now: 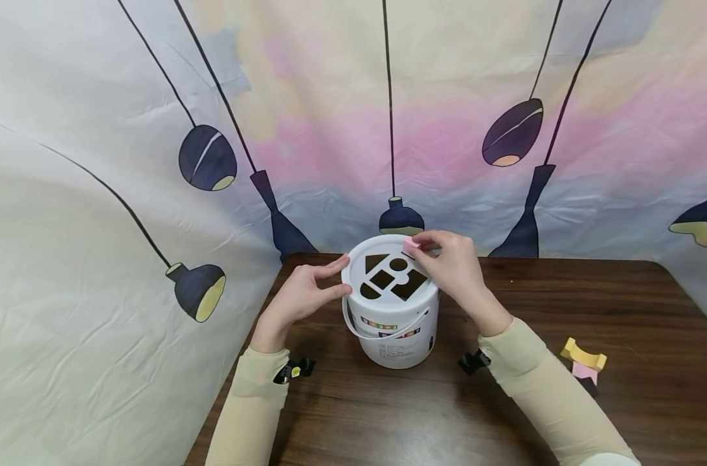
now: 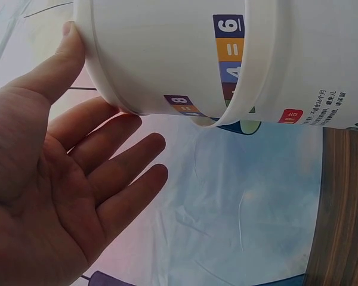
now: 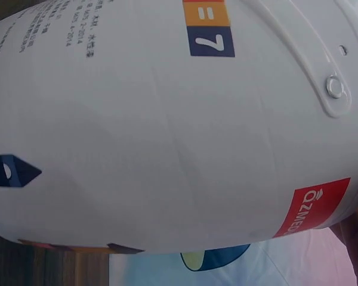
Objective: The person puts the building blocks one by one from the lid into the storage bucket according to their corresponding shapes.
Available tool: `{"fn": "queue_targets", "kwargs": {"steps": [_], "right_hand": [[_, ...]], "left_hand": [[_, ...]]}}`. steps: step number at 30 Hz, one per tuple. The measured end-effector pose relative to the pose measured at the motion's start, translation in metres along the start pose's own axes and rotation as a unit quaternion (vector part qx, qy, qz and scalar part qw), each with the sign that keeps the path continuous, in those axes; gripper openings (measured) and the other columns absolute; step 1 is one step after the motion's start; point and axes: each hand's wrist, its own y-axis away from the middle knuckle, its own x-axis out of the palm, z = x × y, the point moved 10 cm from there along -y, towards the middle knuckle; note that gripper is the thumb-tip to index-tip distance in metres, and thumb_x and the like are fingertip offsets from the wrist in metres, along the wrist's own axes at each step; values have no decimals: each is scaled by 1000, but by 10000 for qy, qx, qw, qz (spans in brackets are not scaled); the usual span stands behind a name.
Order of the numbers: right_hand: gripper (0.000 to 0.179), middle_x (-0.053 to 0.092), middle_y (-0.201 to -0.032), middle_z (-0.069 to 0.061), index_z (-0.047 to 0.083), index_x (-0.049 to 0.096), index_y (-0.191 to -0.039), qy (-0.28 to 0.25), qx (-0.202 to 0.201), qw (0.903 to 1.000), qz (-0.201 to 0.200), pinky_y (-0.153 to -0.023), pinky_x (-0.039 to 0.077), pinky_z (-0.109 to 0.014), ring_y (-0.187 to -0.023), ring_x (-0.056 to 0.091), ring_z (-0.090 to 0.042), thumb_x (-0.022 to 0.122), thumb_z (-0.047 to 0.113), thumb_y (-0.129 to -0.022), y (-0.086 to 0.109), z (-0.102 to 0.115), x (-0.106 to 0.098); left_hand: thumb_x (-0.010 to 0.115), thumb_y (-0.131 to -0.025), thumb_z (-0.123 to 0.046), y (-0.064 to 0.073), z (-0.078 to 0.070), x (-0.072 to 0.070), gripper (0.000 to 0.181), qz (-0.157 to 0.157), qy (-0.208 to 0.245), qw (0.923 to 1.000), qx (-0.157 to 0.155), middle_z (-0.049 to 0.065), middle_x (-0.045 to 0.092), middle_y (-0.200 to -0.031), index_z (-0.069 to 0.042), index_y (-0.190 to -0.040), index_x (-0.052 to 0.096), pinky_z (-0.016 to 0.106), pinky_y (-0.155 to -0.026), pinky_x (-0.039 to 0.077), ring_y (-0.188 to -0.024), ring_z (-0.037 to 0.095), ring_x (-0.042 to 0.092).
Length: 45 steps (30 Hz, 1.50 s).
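Observation:
A white bucket (image 1: 403, 351) stands upright on the table, its lid (image 1: 382, 244) cut with holes of several shapes: triangle, circle, square, half circle and others. My right hand (image 1: 455, 262) pinches a small pink block (image 1: 411, 244) between thumb and fingers at the lid's far right edge, over a partly covered hole. At the lid's left rim my left hand (image 1: 303, 292) touches with thumb and index finger, and its other fingers extend loosely in the left wrist view. The bucket's side fills most of the right wrist view, where only a bit of the right hand (image 3: 357, 241) shows.
Right of the bucket, near my right forearm, lie a yellow arch block (image 1: 583, 355), a pink block (image 1: 585, 373) and a dark block (image 1: 588, 385) close together. The bucket's white handle (image 1: 388, 337) hangs at its front. A printed cloth (image 1: 330, 129) hangs behind the brown table (image 1: 353, 414).

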Motion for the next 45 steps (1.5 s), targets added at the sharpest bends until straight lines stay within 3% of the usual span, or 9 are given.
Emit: {"fn": "queue_targets", "kwargs": {"steps": [11,20,26,37,45], "right_hand": [[20,81,-92,-4,11,87,-103,-15,287,9995,-151,-71,59,-40,-78,75,-19,89,26,-91,2,-3,-2],[20,82,-96,-7,11,88,-101,69,392,9992,-63,-69,59,-41,-79,76,-21,90,28,-91,3,-4,-1],[13,82,-98,-7,10,88,-95,174,416,9990,38,-74,62,-44,-87,77,-24,90,21,-90,4,-5,0],[14,81,-102,-10,7,87,-99,125,356,9993,-6,-74,63,-45,-85,78,-25,90,16,-89,6,-4,-1],[17,81,-104,-9,9,87,-103,-157,413,9990,-69,-74,63,-44,-84,78,-23,90,18,-89,9,-8,-2]], "left_hand": [[85,-94,-33,0,1,0,64,-8,32,10000,-51,-4,57,-154,-18,-152,61,46,-110,48,-143,17,52],[85,-95,-31,0,0,1,63,-17,152,9999,-32,-3,58,-154,-16,-151,61,48,-111,48,-143,18,52],[85,-95,-30,1,-1,1,63,-18,150,9999,-22,-2,58,-154,-15,-151,61,47,-109,49,-143,18,53],[85,-95,-33,0,-1,0,64,-12,131,9999,-24,-3,57,-154,-18,-152,60,46,-109,48,-144,18,51],[85,-95,-32,0,1,0,63,-30,153,9999,-16,-2,57,-154,-17,-151,61,53,-105,49,-142,18,53]]}}
